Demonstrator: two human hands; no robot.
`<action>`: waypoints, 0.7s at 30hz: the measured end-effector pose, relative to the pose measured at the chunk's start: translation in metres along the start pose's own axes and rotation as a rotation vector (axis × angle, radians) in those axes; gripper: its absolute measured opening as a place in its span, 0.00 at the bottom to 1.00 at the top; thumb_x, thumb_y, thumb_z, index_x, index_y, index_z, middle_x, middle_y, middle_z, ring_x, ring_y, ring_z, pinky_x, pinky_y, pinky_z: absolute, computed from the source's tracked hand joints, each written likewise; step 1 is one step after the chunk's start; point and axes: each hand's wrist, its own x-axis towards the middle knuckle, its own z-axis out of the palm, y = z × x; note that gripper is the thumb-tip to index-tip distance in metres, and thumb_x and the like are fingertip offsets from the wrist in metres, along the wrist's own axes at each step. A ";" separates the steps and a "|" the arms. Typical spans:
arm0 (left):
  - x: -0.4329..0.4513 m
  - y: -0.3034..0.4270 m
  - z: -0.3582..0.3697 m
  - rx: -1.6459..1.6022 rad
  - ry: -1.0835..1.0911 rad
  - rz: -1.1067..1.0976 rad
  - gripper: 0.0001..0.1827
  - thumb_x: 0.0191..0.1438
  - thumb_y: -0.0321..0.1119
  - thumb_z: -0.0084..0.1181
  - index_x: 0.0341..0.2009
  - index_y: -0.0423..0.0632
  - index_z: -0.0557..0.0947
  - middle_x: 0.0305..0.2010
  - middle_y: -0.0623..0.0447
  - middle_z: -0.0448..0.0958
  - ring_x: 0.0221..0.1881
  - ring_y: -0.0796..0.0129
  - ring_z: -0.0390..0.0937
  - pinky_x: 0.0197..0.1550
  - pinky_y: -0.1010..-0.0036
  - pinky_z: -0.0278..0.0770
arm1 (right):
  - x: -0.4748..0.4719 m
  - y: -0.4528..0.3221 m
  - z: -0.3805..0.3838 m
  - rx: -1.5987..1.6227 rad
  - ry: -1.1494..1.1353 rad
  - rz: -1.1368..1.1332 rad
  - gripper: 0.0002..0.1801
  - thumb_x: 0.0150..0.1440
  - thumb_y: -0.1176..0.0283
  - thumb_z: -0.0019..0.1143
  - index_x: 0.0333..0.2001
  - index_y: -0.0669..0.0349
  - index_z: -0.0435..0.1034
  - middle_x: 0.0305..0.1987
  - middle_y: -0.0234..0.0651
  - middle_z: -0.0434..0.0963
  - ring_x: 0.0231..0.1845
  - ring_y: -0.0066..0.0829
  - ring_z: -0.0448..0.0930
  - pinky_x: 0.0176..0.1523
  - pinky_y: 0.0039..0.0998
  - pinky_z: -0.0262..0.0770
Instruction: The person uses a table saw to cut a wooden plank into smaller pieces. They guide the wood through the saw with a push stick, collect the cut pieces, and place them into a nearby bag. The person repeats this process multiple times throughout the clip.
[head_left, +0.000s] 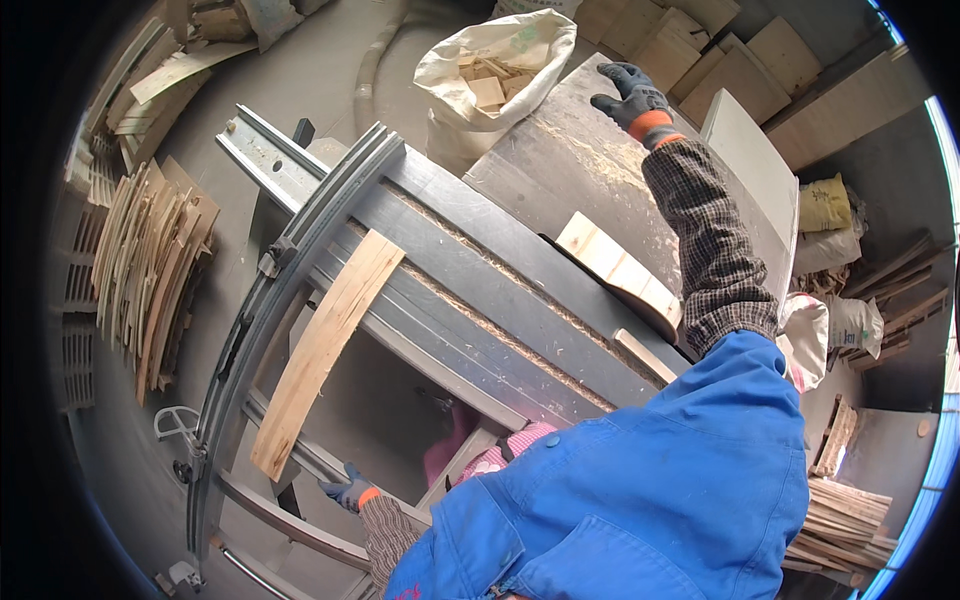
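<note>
My right hand (630, 94), in a grey work glove with an orange cuff, is spread over the far edge of a sawdust-covered machine table (555, 157), with nothing seen in its fingers. At the lower left, my left hand (349, 491), in a similar glove, is at the metal frame of a sliding table saw; whether it grips the rail is unclear. A wooden board (330, 349) lies slantwise across the frame and the metal sliding table (480, 277), against the long aluminium fence (247, 300). A wooden push block (622, 266) and a small wood strip (643, 357) rest farther right.
A white woven sack (495, 97) of wood offcuts stands beyond the table. Stacked wood strips (150, 270) are on the left, with more strips (847, 517) at the lower right. Panels (742, 82) lean at the upper right. A hose (369, 71) crosses the floor.
</note>
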 end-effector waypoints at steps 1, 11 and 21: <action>0.001 -0.001 0.000 -0.055 -0.003 -0.016 0.53 0.52 0.65 0.62 0.72 0.51 0.55 0.70 0.37 0.62 0.65 0.43 0.68 0.64 0.56 0.71 | -0.022 0.015 -0.013 -0.046 -0.048 0.025 0.34 0.53 0.52 0.66 0.62 0.46 0.70 0.67 0.38 0.69 0.67 0.44 0.69 0.68 0.42 0.66; 0.010 0.001 0.012 0.010 -0.092 -0.084 0.59 0.49 0.73 0.57 0.73 0.49 0.51 0.67 0.38 0.65 0.61 0.41 0.72 0.60 0.56 0.76 | -0.275 0.136 -0.096 0.020 -0.562 0.574 0.16 0.57 0.59 0.64 0.46 0.55 0.80 0.39 0.32 0.85 0.38 0.26 0.83 0.46 0.29 0.78; 0.023 -0.010 0.016 -0.093 -0.131 -0.012 0.62 0.48 0.73 0.59 0.74 0.49 0.47 0.67 0.36 0.65 0.60 0.41 0.74 0.56 0.54 0.76 | -0.424 0.169 -0.028 0.621 -0.864 1.223 0.28 0.62 0.43 0.49 0.41 0.58 0.78 0.36 0.36 0.80 0.33 0.31 0.79 0.40 0.36 0.74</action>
